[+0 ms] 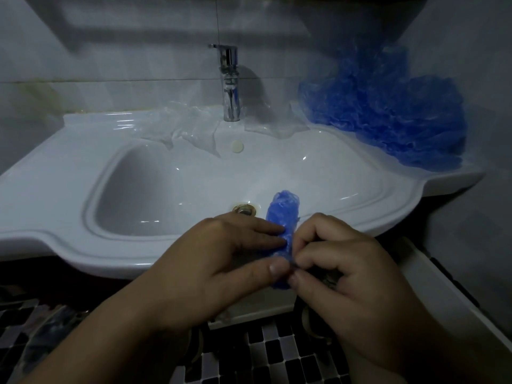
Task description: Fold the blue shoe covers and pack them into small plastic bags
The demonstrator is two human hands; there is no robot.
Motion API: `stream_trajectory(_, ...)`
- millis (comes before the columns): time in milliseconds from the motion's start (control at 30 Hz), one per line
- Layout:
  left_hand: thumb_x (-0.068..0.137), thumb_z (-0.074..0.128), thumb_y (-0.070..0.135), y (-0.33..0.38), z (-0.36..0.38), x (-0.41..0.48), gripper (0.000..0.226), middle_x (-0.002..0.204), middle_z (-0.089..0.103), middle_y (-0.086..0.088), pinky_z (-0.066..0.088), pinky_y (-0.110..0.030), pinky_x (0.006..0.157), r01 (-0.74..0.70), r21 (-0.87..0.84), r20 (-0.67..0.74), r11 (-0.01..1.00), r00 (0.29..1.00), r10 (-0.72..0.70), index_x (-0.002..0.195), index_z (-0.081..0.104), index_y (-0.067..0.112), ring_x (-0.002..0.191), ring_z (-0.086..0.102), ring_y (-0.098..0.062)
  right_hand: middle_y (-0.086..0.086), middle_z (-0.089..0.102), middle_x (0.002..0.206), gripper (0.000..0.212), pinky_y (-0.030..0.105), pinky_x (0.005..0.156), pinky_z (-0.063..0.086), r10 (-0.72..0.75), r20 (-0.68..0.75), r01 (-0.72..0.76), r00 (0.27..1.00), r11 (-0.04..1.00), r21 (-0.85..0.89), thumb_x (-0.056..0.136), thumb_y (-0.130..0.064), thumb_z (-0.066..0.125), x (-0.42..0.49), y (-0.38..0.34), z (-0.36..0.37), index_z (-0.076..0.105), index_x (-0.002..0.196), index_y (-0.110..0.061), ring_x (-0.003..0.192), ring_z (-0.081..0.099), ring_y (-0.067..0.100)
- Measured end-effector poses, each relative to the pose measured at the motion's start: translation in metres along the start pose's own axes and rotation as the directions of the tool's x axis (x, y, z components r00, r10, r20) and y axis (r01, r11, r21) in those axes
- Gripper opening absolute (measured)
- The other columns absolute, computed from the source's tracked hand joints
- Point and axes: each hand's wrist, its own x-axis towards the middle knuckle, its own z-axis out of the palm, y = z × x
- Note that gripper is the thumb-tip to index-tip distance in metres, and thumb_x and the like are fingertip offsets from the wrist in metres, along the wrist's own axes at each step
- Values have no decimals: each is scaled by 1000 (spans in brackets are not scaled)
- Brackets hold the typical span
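A folded blue shoe cover (283, 214) stands as a narrow strip over the front rim of the white sink (55, 206). My left hand (219, 259) pinches its lower part from the left, thumb and fingers pressed on it. My right hand (343, 270) grips the same lower end from the right with curled fingers. A large heap of loose blue shoe covers (388, 112) lies on the sink's back right corner. Clear small plastic bags (191, 128) lie crumpled on the ledge left of the tap, with another clear bag (274, 126) to its right.
A chrome tap (230, 81) rises at the back middle of the basin, with the drain (243, 209) just beyond my left hand. Tiled walls close in behind and to the right. Below the sink is a black-and-white checked floor (271, 353).
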Motion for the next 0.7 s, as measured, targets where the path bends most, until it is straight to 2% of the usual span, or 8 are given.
stream_trajectory(33, 85, 51, 60, 7, -2, -5, 44, 121, 65, 23, 44, -18, 96, -29, -9, -28, 1000, 999, 29, 113, 72, 34, 119, 52, 8, -12, 53, 72, 24, 17, 71, 43, 109, -64, -110, 992, 994, -9, 83, -27, 61, -10, 7, -2, 68, 63, -13, 87, 60, -1)
stream_trajectory(100, 86, 50, 52, 12, -3, -11, 42, 122, 65, 20, 45, -23, 98, -17, -12, -43, 1000, 999, 17, 115, 72, 31, 118, 52, 9, -13, 57, 82, 17, 16, 69, 42, 211, -168, -229, 963, 969, -96, 77, -40, 66, -14, 9, 2, 65, 67, -26, 83, 61, 8)
stream_trajectory(200, 82, 52, 51, 10, 2, -6, 43, 120, 66, 20, 48, -26, 95, 18, 28, -63, 999, 998, -16, 113, 73, 30, 115, 56, 8, -10, 56, 82, 20, 21, 65, 44, 207, -207, -225, 956, 972, -71, 72, -35, 74, -17, 8, 0, 60, 64, -24, 80, 61, 14)
stream_trajectory(267, 81, 55, 49, 12, 3, -6, 41, 119, 66, 20, 50, -29, 94, 35, 25, -81, 999, 996, -33, 112, 73, 30, 113, 57, 7, -9, 55, 87, 22, 24, 67, 47, 151, -167, -167, 974, 982, -88, 68, -32, 79, -16, 4, -7, 59, 68, -23, 83, 61, 15)
stream_trajectory(367, 82, 63, 39, 13, 4, -6, 34, 119, 66, 21, 50, -29, 94, 44, 22, -86, 999, 995, -42, 113, 73, 31, 113, 57, 6, -11, 52, 98, 30, 23, 74, 46, 78, -16, -80, 997, 970, -228, 60, -34, 85, -19, 3, -12, 63, 81, -29, 93, 58, 12)
stream_trajectory(467, 81, 64, 37, 12, 4, -6, 34, 119, 66, 22, 51, -29, 94, 53, 28, -93, 998, 994, -50, 114, 72, 32, 112, 57, 7, -13, 49, 101, 36, 21, 74, 44, 70, 3, -64, 998, 933, -353, 61, -34, 84, -18, 9, -12, 63, 90, -33, 95, 52, 7)
stream_trajectory(600, 84, 62, 34, 10, 4, -5, 30, 118, 66, 22, 49, -25, 94, 48, 51, -96, 998, 994, -43, 113, 73, 32, 112, 56, 9, -10, 51, 95, 13, 24, 72, 44, 28, -56, -46, 998, 930, -364, 74, -30, 76, -16, 16, -6, 70, 85, -26, 89, 52, 10)
stream_trajectory(700, 93, 49, 38, 12, 2, -6, 32, 118, 66, 22, 45, -22, 95, 33, 7, -84, 999, 996, -33, 111, 73, 29, 115, 55, 9, -13, 52, 91, 7, 24, 74, 44, 92, -121, -120, 988, 962, -243, 81, -31, 66, -14, 17, -2, 68, 79, -25, 90, 55, 10)
